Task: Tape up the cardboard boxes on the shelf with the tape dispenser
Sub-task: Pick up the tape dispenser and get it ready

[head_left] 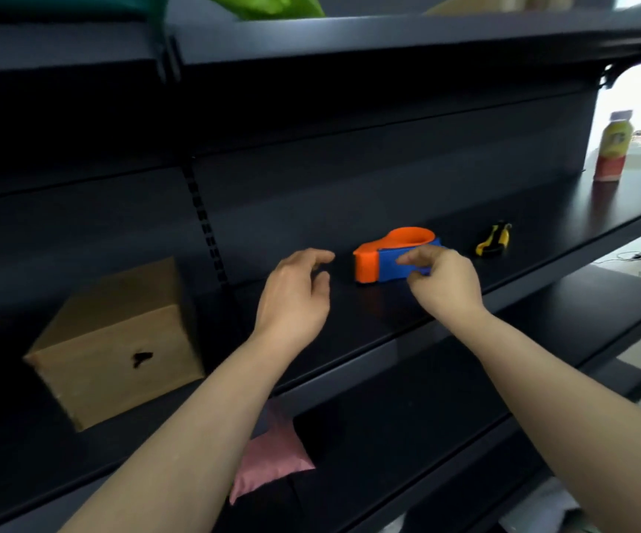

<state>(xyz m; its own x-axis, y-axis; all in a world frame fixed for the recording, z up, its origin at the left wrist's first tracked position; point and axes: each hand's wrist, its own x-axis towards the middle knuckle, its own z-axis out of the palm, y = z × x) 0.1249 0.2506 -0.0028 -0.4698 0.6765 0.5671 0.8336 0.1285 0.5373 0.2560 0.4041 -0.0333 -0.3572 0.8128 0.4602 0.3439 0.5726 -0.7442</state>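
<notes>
An orange and blue tape dispenser (378, 263) lies on the dark shelf (349, 332) near the middle. My right hand (444, 282) is at its right end, fingertips pinching the blue part. My left hand (295, 298) hovers just left of the dispenser, fingers spread and curled, holding nothing. A brown cardboard box (118, 340) with a dark mark on its front stands on the same shelf at the far left, apart from both hands.
A yellow and black utility knife (494, 240) lies to the right of the dispenser. A yellow and red bottle (613, 148) stands at the shelf's far right end. A pink bag (272, 452) sits on the shelf below. Another shelf board hangs close overhead.
</notes>
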